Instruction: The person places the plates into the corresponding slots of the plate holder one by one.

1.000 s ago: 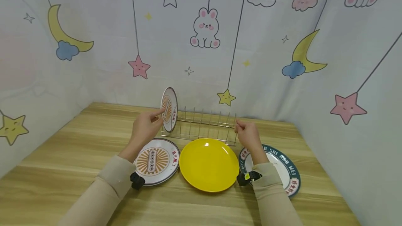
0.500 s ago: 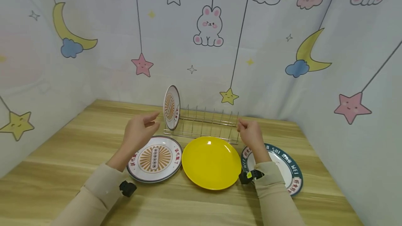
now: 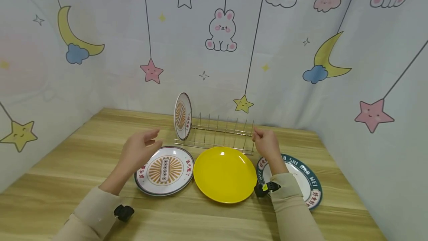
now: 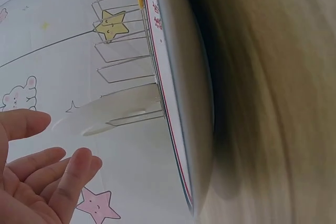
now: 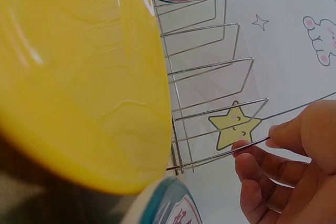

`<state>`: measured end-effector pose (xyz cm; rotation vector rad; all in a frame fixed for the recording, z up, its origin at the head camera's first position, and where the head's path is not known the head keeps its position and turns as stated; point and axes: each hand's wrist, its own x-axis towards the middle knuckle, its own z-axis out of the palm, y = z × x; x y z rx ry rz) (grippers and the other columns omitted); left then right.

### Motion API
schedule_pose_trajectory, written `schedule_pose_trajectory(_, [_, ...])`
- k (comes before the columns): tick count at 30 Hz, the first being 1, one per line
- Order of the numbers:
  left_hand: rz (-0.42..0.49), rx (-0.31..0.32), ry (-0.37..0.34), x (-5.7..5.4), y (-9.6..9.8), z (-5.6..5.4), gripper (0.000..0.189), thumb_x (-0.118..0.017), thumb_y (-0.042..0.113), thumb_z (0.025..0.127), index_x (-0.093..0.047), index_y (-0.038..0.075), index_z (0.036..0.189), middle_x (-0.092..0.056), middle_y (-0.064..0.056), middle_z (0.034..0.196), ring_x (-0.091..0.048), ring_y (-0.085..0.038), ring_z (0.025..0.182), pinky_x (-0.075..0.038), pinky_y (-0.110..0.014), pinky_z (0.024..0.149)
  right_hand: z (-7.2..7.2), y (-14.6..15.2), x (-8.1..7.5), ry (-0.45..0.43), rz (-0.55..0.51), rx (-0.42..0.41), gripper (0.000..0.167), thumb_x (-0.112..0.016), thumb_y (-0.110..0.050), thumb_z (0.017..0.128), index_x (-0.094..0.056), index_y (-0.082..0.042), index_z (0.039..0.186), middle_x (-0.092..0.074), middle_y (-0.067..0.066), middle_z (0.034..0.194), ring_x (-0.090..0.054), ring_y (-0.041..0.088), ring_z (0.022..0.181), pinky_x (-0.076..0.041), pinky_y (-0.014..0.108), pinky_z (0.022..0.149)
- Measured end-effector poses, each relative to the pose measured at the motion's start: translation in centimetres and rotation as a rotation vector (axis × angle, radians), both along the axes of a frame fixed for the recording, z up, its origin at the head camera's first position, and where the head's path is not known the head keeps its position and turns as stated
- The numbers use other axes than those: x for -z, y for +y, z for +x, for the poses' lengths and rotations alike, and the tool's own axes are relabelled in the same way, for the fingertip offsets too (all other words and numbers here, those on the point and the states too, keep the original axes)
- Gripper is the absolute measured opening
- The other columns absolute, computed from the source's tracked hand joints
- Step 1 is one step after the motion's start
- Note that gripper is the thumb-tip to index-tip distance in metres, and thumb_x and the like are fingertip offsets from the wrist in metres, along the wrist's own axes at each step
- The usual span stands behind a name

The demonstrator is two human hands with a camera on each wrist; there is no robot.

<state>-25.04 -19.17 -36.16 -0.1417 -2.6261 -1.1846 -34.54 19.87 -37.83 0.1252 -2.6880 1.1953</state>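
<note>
A wire dish rack [image 3: 217, 133] stands at the back of the table, with a white plate with an orange sunburst print [image 3: 182, 116] upright in its left end. My right hand [image 3: 266, 144] pinches the rack's right end wire between thumb and forefinger, clear in the right wrist view [image 5: 283, 161]. To the left of the rack, my left hand [image 3: 138, 150] hangs with fingers loosely extended and nothing in them. Below it lies a matching sunburst plate [image 3: 165, 172], its left edge partly behind the hand. In the left wrist view, the fingers [image 4: 79, 174] are apart from the rack.
A yellow plate [image 3: 225, 176] lies in the middle, in front of the rack. At right, a green-rimmed plate [image 3: 312, 181] is partly hidden under my right forearm. A cartoon-printed curtain [image 3: 284, 99] stands behind the wooden table [image 3: 180, 220].
My left hand has let go of the upright sunburst plate and moved left and toward me. The plate stays standing in the rack. My right hand keeps its hold on the rack.
</note>
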Motion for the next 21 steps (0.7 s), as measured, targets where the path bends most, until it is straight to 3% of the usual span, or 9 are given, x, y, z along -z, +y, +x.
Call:
schedule_pose_trajectory(7, [-0.07,0.01,-0.066,0.6,-0.9,0.6,0.06,-0.063,0.026,0.096,-0.045,-0.004,0.144,-0.053,-0.026,0.137,-0.057,-0.043,0.119,-0.046,-0.055,0.097,-0.1,0.0,0.0,-0.008,0.014,0.001,0.038,-0.049,-0.013,0.105,-0.052,-0.009,0.142,-0.07,0.017,0.106,-0.036,0.012,0.046,-0.033,0.021,0.042])
schedule_pose_trajectory(21, [-0.159,0.022,-0.128,1.4,-1.9,2.2,0.066,-0.062,0.032,0.096,-0.041,-0.006,0.146,-0.052,-0.031,0.135,-0.055,-0.045,0.119,-0.043,-0.06,0.097,-0.2,0.0,0.1,0.005,0.007,-0.004,0.037,-0.049,-0.012,0.104,-0.053,-0.009,0.141,-0.07,0.019,0.104,-0.035,0.011,0.044,-0.032,0.021,0.041])
